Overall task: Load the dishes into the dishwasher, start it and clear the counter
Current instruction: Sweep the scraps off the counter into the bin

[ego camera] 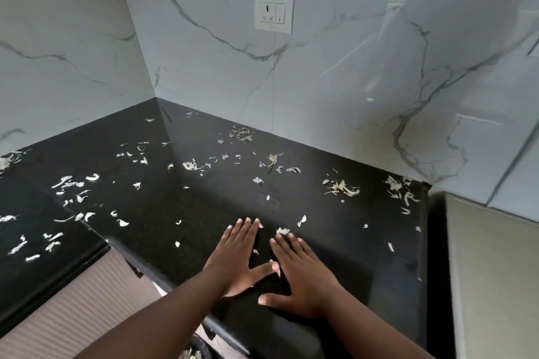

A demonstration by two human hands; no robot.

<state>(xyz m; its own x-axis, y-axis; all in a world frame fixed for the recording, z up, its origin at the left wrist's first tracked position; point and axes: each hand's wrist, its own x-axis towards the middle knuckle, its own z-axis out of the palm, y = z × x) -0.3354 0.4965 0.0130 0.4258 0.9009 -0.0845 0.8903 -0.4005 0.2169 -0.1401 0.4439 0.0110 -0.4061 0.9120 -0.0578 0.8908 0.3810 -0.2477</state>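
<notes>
A black granite counter point(204, 198) fills the corner, strewn with several pale vegetable peel scraps point(341, 187). My left hand point(237, 253) lies flat on the counter near the front edge, fingers straight and together. My right hand point(303, 274) lies flat beside it, fingers straight, thumb spread toward me. The two thumbs nearly meet. A small clump of peel point(282, 231) sits just beyond my right fingertips. No dishes or dishwasher are in view.
White marble-look walls point(350, 67) close the corner, with a socket and switch plate point(274, 12) on the back wall. More peel point(398, 186) lies at the counter's right end. A ribbed cabinet front point(75, 309) sits below left; a beige surface point(495, 271) stands at the right.
</notes>
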